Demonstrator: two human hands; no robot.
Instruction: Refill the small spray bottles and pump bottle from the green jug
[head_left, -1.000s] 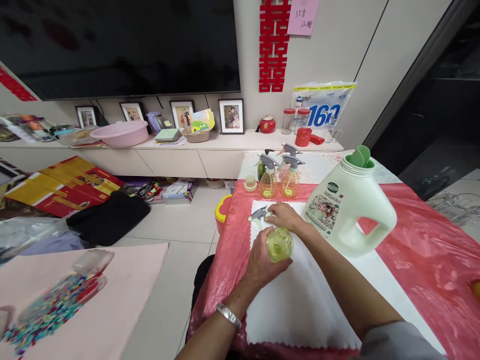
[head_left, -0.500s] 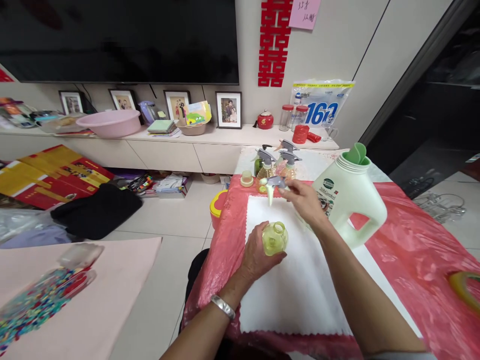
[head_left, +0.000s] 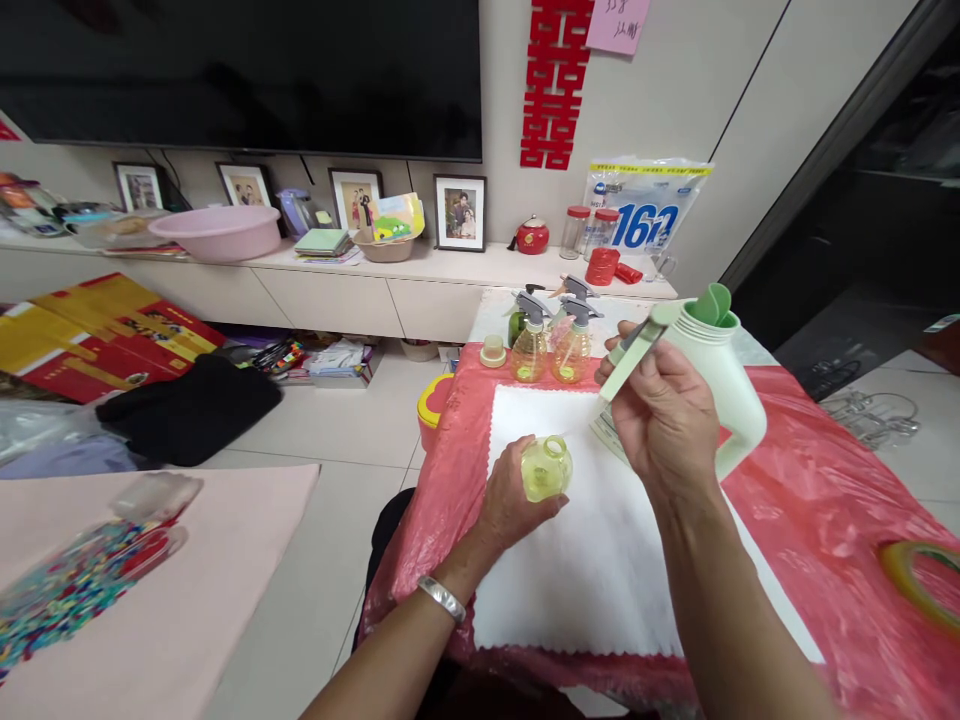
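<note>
Holding bottle [head_left: 546, 472], left hand [head_left: 511, 497], spray head [head_left: 635, 358], right hand [head_left: 666, 420]

Translucent yellow-green bottle [head_left: 543, 476], rounded, open-mouthed, tilted; pale-green and grey spray head [head_left: 634, 360], detached, slanted, raised between one and two o'clock of the bottle.

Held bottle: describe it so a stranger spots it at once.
On the red-covered table lies a white cloth. Over its left side, the left hand holds a round, see-through yellow-green bottle. Its open neck sets it apart from the two bottles behind, which wear grey spray heads.
</note>
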